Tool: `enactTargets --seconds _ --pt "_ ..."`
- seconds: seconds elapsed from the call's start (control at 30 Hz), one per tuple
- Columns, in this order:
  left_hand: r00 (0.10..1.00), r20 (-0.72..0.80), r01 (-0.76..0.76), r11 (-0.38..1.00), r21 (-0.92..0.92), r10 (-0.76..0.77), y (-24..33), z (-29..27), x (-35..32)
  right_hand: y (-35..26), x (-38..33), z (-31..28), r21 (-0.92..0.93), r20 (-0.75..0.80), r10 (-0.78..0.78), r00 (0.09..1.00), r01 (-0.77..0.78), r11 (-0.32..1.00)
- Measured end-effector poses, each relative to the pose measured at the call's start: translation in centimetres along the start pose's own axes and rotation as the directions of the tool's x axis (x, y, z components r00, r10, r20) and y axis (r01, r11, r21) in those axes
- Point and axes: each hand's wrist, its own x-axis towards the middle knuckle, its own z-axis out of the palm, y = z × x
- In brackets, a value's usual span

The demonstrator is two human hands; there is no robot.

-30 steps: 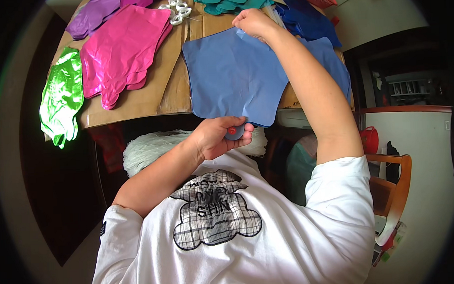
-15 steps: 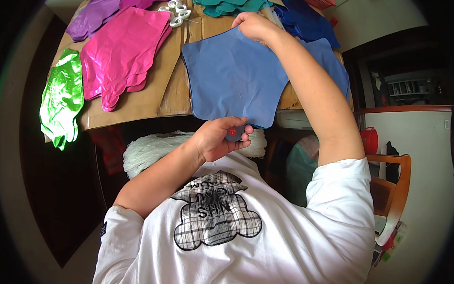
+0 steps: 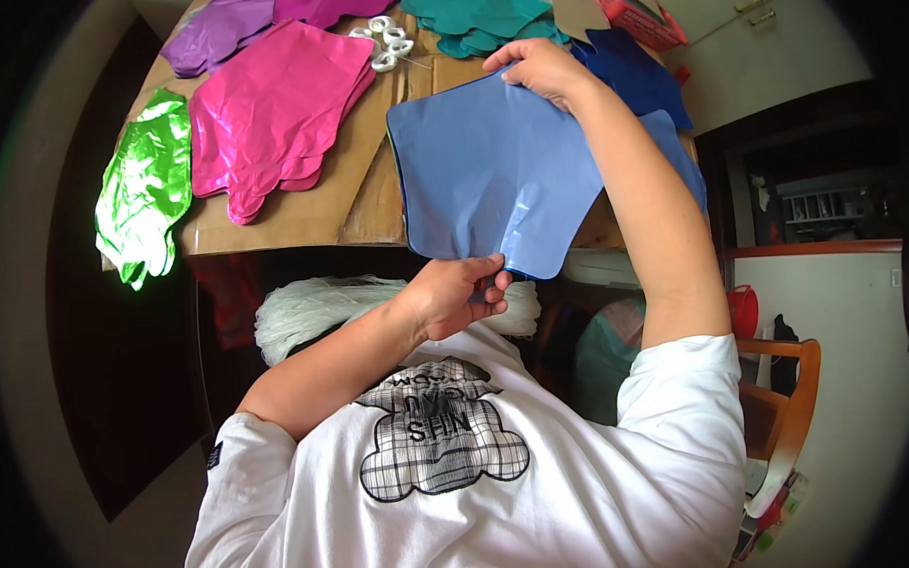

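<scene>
blue foil balloon (image 3: pixel 490 168), flat & uninflated, is held up over the table (image 3: pixel 366 192) edge: left hand (image 3: pixel 455 296) grip pinched on its bottom neck, right hand (image 3: pixel 539 69) grip pinched on the top rim. looks v. light, floppy, slick, crease-prone, so best taken by the edges. pink balloons (image 3: pixel 268 115) lie near on the left, dark blue ones (image 3: pixel 637 72) close behind, open room only twd the body

Left hand (image 3: pixel 455 296) pinches near the chest; right hand (image 3: pixel 539 69) grips with arm outstretched.
</scene>
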Motion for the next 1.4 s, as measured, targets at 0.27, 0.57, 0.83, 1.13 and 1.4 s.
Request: enactTargets --seconds 0.27,0.57,0.83,1.13,1.4 --pt "1.000 0.031 0.002 0.999 -0.047 -0.001 -0.9 -0.5 0.0 0.5 1.6 -0.4 -0.043 0.035 0.030 0.999 -0.029 0.999" --pt "0.995 -0.095 -0.026 0.999 -0.019 0.024 -1.2 0.2 -0.2 -7.8 -3.6 4.8 -0.569 0.470 -0.692 0.548 0.787 0.237" --pt "0.984 -0.167 -0.051 0.995 0.086 0.065 -1.1 1.2 -0.2 -13.7 -4.9 11.4 -0.500 0.866 0.002 0.501 0.864 -0.066" --pt "1.000 0.016 -0.015 0.997 -0.072 0.016 -0.4 -0.2 0.0 -12.9 -0.3 8.2 -0.518 0.801 -0.156 0.578 0.800 0.304" --pt "0.989 0.148 0.033 0.982 -0.188 -0.005 -0.5 -0.9 0.3 -7.1 -3.9 3.3 -0.397 0.667 -0.697 0.265 0.917 -0.032"
